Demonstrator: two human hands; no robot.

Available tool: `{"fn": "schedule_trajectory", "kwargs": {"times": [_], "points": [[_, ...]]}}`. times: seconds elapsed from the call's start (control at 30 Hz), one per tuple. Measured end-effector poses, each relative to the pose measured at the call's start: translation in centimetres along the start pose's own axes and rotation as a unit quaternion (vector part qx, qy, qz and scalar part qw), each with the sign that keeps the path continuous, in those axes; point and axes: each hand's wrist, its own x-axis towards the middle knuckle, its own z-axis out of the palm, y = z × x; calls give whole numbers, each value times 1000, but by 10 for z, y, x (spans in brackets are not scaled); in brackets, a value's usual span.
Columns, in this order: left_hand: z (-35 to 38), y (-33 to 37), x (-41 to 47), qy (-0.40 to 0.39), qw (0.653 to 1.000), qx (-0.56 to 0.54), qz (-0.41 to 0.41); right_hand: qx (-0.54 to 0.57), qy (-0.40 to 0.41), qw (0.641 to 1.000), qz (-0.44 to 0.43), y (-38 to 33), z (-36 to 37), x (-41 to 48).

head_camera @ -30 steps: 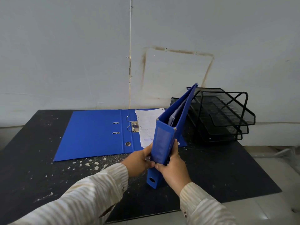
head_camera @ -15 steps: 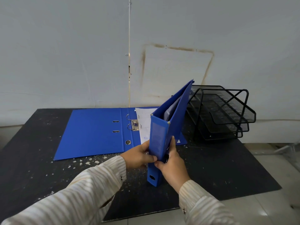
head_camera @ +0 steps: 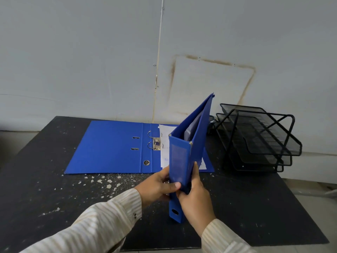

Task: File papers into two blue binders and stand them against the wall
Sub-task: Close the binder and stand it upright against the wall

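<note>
A closed blue binder [head_camera: 179, 159] stands upright on its bottom edge on the black table [head_camera: 45, 189], spine toward me, papers visible inside at the top. My left hand [head_camera: 158, 186] grips its left side and my right hand [head_camera: 196, 199] grips its right side near the lower spine. Behind it a second blue binder [head_camera: 109, 147] lies open flat, its metal rings [head_camera: 154, 142] exposed. A white paper [head_camera: 165, 145] rests on the open binder's right half, partly hidden by the held binder.
A black wire-mesh stacked paper tray [head_camera: 255, 137] stands at the back right of the table. The grey wall [head_camera: 91, 61] rises directly behind the table. White flecks litter the tabletop in front of the open binder.
The held binder has tipped from leaning right to more upright, and has shifted slightly left. Both hands kept their grip.
</note>
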Motion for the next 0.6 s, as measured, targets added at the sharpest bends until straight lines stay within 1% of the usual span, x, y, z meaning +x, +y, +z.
{"fn": "schedule_trajectory", "kwargs": {"times": [0.2, 0.47, 0.6], "points": [[5, 14, -6, 24, 999, -20, 26, 20, -24, 999, -26, -5, -11, 7], [4, 32, -30, 109, 991, -18, 69, 74, -54, 991, -97, -21, -9, 18], [-5, 36, -49, 165, 983, -3, 83, 99, -96, 982, -126, -36, 3, 23]]}}
